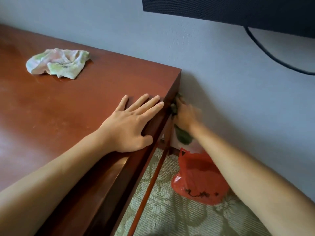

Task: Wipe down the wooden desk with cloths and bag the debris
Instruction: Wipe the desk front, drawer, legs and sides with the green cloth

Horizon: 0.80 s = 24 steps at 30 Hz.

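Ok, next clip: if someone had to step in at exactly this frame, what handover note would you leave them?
Left hand: open, flat on the wooden desk top near its right edge.
Right hand: blurred, gripping a dark green cloth pressed against the desk's side panel by the wall.
Crumpled light patterned cloth: lying on the desktop, untouched.
Red plastic bag: on the carpet beside the desk, under the right forearm.
Done: cannot tell how much of the top has been wiped.
Left: finish the side panel, then bag the debris.

Grey-blue wall [221,68], patterned green carpet [179,217], dark panel [238,12] top rt w/ black cable [265,51]
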Tool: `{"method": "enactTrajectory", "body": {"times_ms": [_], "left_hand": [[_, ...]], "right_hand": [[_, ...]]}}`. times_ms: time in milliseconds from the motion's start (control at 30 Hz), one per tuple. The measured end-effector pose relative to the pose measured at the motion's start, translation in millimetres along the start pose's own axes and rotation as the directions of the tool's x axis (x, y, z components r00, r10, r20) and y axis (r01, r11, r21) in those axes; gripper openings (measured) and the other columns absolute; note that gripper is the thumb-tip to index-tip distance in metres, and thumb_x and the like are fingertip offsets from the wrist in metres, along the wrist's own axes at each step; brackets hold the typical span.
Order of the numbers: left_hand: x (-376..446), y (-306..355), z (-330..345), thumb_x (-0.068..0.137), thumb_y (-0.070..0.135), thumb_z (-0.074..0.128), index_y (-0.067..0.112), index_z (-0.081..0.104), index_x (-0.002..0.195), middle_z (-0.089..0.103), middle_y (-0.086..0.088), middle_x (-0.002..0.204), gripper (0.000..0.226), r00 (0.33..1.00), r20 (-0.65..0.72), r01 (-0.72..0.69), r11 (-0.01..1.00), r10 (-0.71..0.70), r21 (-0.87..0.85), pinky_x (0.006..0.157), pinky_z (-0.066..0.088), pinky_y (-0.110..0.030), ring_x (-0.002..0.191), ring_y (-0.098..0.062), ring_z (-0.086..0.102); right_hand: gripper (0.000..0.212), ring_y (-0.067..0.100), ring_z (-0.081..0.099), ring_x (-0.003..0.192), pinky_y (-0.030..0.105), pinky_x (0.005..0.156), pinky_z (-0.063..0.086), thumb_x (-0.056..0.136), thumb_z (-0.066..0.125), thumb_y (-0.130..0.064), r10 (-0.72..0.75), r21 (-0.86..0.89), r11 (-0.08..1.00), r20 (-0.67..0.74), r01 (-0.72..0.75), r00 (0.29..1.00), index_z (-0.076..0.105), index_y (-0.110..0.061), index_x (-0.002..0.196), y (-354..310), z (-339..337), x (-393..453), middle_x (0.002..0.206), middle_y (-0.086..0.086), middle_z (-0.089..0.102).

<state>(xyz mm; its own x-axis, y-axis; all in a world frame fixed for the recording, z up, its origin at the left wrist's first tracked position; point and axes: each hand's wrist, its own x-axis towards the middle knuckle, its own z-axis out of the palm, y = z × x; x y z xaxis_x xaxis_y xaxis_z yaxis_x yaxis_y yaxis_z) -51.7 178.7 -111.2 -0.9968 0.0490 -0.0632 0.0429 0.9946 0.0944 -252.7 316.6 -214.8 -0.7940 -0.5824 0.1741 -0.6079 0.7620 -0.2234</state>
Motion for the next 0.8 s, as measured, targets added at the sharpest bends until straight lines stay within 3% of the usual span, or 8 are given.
{"method": "enactTrajectory", "body": {"times_ms": [100, 200, 300, 400, 500, 567, 700, 800], "left_hand": [[1.3, 0.1, 1.0, 0.073, 0.064, 0.023, 0.040, -0.012, 0.163, -0.021, 0.019, 0.169, 0.100, 1.000, -0.005, 0.010, 1.000, -0.010, -0.005, 0.126, -0.014, -0.056, 0.154, -0.006, -0.026], [2.0, -0.5, 2.8, 0.071, 0.064, 0.021, 0.038, -0.013, 0.163, -0.022, 0.018, 0.169, 0.102, 1.000, -0.004, 0.005, 1.000, -0.005, 0.001, 0.125, -0.011, -0.059, 0.154, -0.008, -0.027], [1.9, -0.2, 4.1, 0.069, 0.065, 0.018, 0.035, -0.015, 0.163, -0.024, 0.016, 0.168, 0.104, 1.000, -0.001, 0.005, 1.000, -0.005, 0.015, 0.125, -0.011, -0.060, 0.154, -0.010, -0.028], [2.3, 1.1, 3.5, 0.069, 0.066, 0.016, 0.034, -0.016, 0.163, -0.026, 0.016, 0.168, 0.104, 1.000, 0.002, 0.004, 1.000, -0.004, 0.019, 0.125, -0.011, -0.061, 0.154, -0.011, -0.028], [2.2, 1.4, 3.3, 0.070, 0.065, 0.016, 0.034, -0.019, 0.162, -0.028, 0.016, 0.167, 0.103, 1.000, 0.003, 0.012, 0.999, -0.012, 0.031, 0.125, -0.011, -0.061, 0.153, -0.011, -0.030], [1.7, 2.0, 4.3, 0.071, 0.064, 0.018, 0.034, -0.020, 0.162, -0.028, 0.017, 0.167, 0.103, 1.000, -0.005, 0.018, 0.999, -0.018, 0.028, 0.125, -0.012, -0.060, 0.152, -0.009, -0.032], [2.3, 3.5, 1.3, 0.071, 0.065, 0.023, 0.036, -0.022, 0.161, -0.029, 0.020, 0.165, 0.104, 0.999, 0.009, 0.051, 0.999, -0.051, -0.004, 0.125, -0.017, -0.054, 0.149, -0.002, -0.035], [2.7, 5.7, -3.5, 0.071, 0.065, 0.026, 0.039, -0.021, 0.160, -0.028, 0.022, 0.165, 0.105, 0.996, 0.036, 0.079, 0.997, -0.079, -0.011, 0.125, -0.018, -0.050, 0.148, 0.000, -0.035]], "right_hand": [[0.047, 0.039, 0.069, 0.104, 0.039, 0.074, 0.051, 0.095, 0.055, -0.033, 0.076, -0.044, 0.996, 0.051, -0.073, 0.996, 0.048, -0.029, 0.142, 9.8, -4.5, 16.1, 0.125, 0.009, 0.070], [0.058, 0.042, 0.069, 0.105, 0.049, 0.082, 0.058, 0.092, 0.052, -0.034, -0.015, 0.145, 0.989, 0.021, 0.012, 1.000, 0.046, -0.027, 0.149, -7.9, 1.8, -35.8, 0.132, 0.013, 0.068], [0.079, 0.032, 0.064, 0.122, 0.047, 0.088, 0.058, 0.092, 0.060, -0.044, -0.105, 0.208, 0.974, 0.069, 0.089, 0.992, 0.027, -0.032, 0.163, -33.5, 7.2, -103.1, 0.166, -0.005, 0.035], [0.091, 0.028, 0.063, 0.126, 0.045, 0.087, 0.059, 0.092, 0.067, -0.043, -0.097, 0.128, 0.988, 0.070, 0.088, 0.993, 0.015, -0.031, 0.166, -33.6, 19.8, -104.6, 0.173, -0.012, 0.012], [0.082, 0.037, 0.053, 0.137, 0.051, 0.105, 0.050, 0.092, 0.065, -0.018, -0.035, 0.418, 0.909, 0.076, 0.000, 0.996, 0.026, -0.020, 0.164, -20.0, 20.3, -54.2, 0.169, 0.005, 0.029], [0.076, 0.036, 0.048, 0.141, 0.042, 0.114, 0.043, 0.088, 0.066, -0.007, 0.058, 0.526, 0.842, 0.131, -0.118, 0.990, 0.038, -0.016, 0.159, -6.6, 10.4, -10.7, 0.159, 0.011, 0.045], [0.063, 0.029, 0.060, 0.127, 0.031, 0.094, 0.047, 0.087, 0.073, -0.008, 0.227, 0.628, 0.665, 0.344, -0.403, 0.911, 0.056, -0.016, 0.146, 12.1, -10.4, 41.3, 0.138, 0.007, 0.065], [0.051, 0.028, 0.068, 0.110, 0.033, 0.088, 0.051, 0.074, 0.075, -0.029, 0.270, 0.683, 0.613, 0.291, -0.397, 0.918, 0.070, -0.030, 0.125, 23.4, 7.3, 43.5, 0.118, 0.003, 0.074]]}}
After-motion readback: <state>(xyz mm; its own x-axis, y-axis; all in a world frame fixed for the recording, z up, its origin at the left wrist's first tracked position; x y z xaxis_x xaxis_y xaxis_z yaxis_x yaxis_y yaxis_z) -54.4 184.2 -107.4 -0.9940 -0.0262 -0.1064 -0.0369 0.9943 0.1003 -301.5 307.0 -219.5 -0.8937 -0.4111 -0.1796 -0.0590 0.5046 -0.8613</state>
